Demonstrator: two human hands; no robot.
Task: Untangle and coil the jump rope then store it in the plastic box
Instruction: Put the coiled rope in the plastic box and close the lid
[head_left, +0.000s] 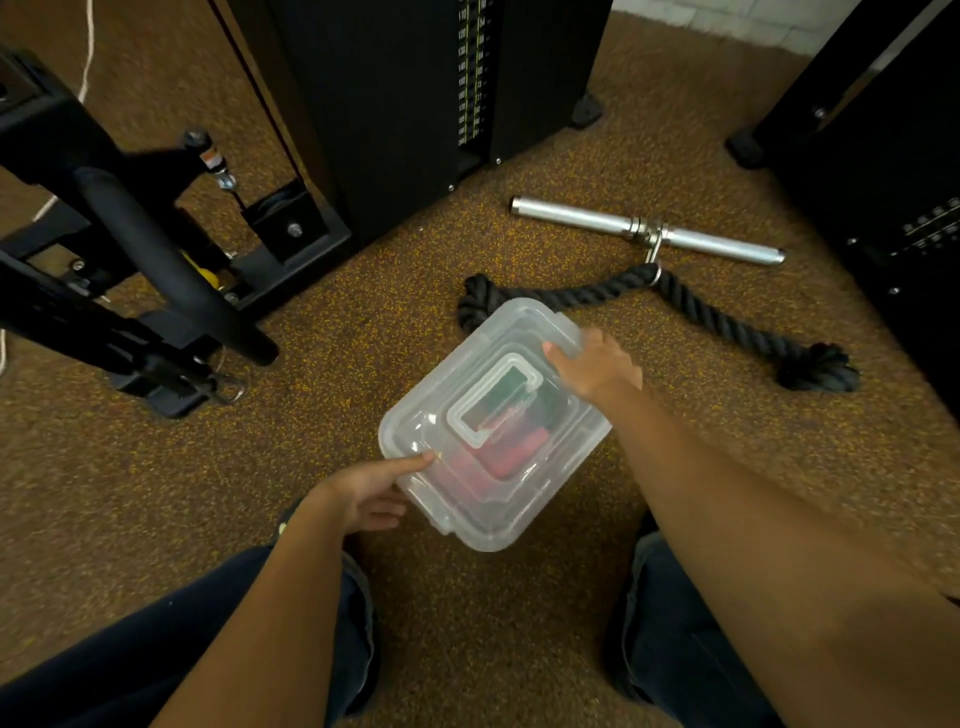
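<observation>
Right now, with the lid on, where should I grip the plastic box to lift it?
Probably by the two short ends of the plastic box, under the lid rim, coming from each side as the left hand and right hand do. The lid's top is smooth and its handle lies flat.

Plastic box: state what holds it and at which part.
Both hands hold the lidded plastic box at opposite ends: the left hand at its near-left corner, the right hand on its far-right edge.

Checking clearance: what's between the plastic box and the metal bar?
Head view: the black rope attachment lies between plastic box and metal bar.
</observation>
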